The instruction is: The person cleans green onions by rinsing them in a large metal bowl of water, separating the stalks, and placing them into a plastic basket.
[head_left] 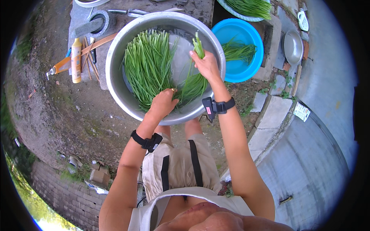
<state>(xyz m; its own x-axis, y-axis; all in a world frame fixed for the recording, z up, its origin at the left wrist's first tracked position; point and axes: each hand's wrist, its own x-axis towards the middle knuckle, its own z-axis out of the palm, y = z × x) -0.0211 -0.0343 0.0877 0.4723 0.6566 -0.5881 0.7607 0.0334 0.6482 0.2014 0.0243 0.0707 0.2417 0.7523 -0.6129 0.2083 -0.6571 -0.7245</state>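
Note:
A wide metal basin point(116, 99) stands in front of me with some water in its bottom. On its left side lies a thick bundle of garlic chives point(149, 62), pale cut ends away from me. My right hand point(206, 66) grips a smaller bunch of chives point(194, 86) near its pale stem ends, which stick up above the thumb. The leaves of that bunch trail down into the basin towards me. At the near side of the basin, my left hand point(163, 102) is at the leaf tips; its fingertips are partly hidden among the leaves.
Right of the basin, a blue plastic basin point(240, 72) holds water and loose chives; more chives point(245, 7) fill a bowl behind it. On the left are a stone mortar point(109, 24), a yellow bottle point(76, 62), wooden sticks point(99, 44) and a knife point(93, 55). A metal bowl point(293, 47) is far right.

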